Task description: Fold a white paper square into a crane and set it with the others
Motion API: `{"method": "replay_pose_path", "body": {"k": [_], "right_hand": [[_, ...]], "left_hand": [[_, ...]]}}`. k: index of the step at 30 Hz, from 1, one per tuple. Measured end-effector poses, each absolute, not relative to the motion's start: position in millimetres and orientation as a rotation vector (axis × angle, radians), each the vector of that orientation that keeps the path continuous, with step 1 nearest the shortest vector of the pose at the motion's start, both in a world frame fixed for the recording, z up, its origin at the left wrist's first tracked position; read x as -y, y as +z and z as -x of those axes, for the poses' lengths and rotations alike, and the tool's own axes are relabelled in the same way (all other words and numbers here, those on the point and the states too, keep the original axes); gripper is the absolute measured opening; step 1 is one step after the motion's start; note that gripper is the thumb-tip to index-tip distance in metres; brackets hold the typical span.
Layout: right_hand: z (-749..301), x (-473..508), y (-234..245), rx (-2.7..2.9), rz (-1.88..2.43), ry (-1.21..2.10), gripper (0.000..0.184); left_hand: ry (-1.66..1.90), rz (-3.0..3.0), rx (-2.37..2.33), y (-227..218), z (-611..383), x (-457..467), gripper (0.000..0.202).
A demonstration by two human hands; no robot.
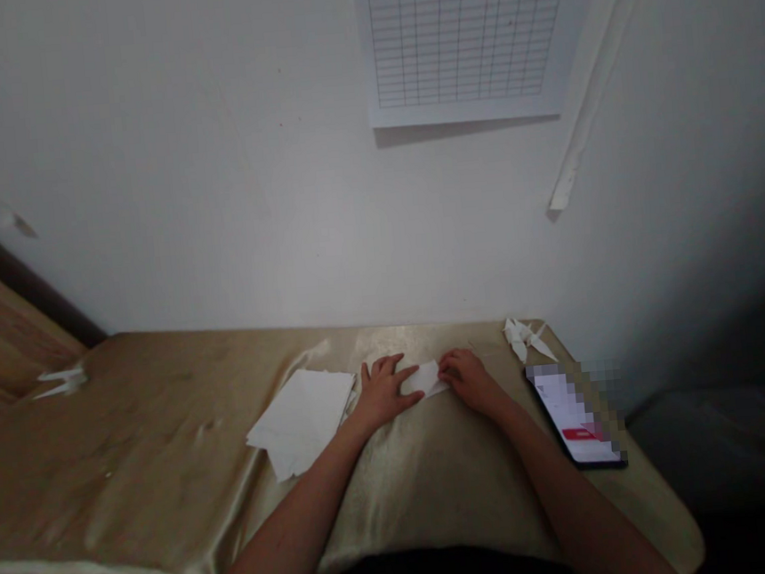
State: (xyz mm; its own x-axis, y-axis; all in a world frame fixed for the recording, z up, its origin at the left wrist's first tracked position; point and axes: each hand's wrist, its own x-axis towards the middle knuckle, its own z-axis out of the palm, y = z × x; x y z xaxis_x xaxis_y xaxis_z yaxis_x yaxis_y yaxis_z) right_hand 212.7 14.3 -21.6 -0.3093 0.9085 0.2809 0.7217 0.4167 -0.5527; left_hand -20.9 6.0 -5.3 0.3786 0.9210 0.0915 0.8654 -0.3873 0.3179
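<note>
A small folded piece of white paper (pixel 426 378) lies on the table between my hands. My left hand (pixel 384 394) is spread over the cloth, its thumb and a fingertip touching the paper's left side. At the paper's right edge, the fingers of my right hand (pixel 465 378) are bent together in a pinch on it. Close by on the left is a loose stack of white paper sheets (pixel 306 410), partly behind my left forearm. How the small paper is folded underneath my fingers is hidden.
A shiny gold cloth covers the table (pixel 156 450), which meets a white wall. Folded white paper figures (pixel 525 339) sit at the back right corner, above a phone (pixel 568 422) with a lit screen. Another folded paper (pixel 66 380) lies far left. A gridded sheet (pixel 468 38) hangs on the wall.
</note>
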Motion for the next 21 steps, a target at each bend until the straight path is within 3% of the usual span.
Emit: {"method": "replay_pose_path", "body": {"k": [21], "right_hand": [[-198,-13,-22,2.067,1.655,0.343,0.012]], "left_hand": [[0.282,-2.428,-1.56,1,14,2,0.054]]}}
